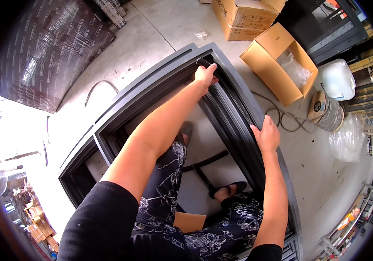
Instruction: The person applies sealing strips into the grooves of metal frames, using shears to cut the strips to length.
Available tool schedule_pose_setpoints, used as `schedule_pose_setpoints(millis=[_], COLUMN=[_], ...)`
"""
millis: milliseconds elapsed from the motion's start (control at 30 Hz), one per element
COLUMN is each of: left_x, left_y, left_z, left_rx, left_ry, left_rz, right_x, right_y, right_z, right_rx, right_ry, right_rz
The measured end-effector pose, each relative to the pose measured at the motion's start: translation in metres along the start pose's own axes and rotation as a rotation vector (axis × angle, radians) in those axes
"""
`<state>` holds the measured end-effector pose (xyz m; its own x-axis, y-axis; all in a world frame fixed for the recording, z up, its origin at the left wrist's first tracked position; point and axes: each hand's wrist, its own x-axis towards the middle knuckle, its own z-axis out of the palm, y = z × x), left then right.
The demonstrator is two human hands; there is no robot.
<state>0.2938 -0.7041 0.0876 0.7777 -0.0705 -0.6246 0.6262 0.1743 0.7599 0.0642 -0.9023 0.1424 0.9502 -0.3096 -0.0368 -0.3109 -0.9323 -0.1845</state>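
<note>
A large dark grey metal window frame (pixel 121 98) surrounds my legs, with black grooved channels along its inner sides. A thin black strip (pixel 235 101) runs along the channel of its right side, from the far corner toward my right hand. My left hand (pixel 205 79) reaches across to that far corner, fingers closed on the black strip. My right hand (pixel 267 134) grips the right rail lower down, its thumb on the inner channel beside the strip and its fingers over the outer edge. Both forearms are bare below black sleeves.
An open cardboard box (pixel 265 65) with clear plastic stands beyond the right rail. Near it are a white jug (pixel 338 80), a cable spool (pixel 329 114) and a plastic bag (pixel 346 138). A loose cord (pixel 278 114) lies on the floor. A wrapped dark stack (pixel 51 52) stands far left.
</note>
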Motion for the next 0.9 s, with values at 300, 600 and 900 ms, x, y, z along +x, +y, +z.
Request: schedule_pose_setpoints(millis=[300, 600, 900], left_x=[0.0, 0.017, 0.094], left_y=[0.016, 0.003, 0.006], left_z=[-0.008, 0.014, -0.006], left_rx=[-0.084, 0.15, -0.062], left_ry=[-0.092, -0.114, -0.134], left_rz=[-0.003, 0.058, -0.034], right_x=[0.005, -0.003, -0.007], right_y=[0.017, 0.049, 0.096], right_z=[-0.008, -0.012, 0.019], right_rx=[0.111, 0.082, 0.021], right_ry=[-0.122, -0.1, 0.106], right_rz=[-0.109, 0.052, -0.011])
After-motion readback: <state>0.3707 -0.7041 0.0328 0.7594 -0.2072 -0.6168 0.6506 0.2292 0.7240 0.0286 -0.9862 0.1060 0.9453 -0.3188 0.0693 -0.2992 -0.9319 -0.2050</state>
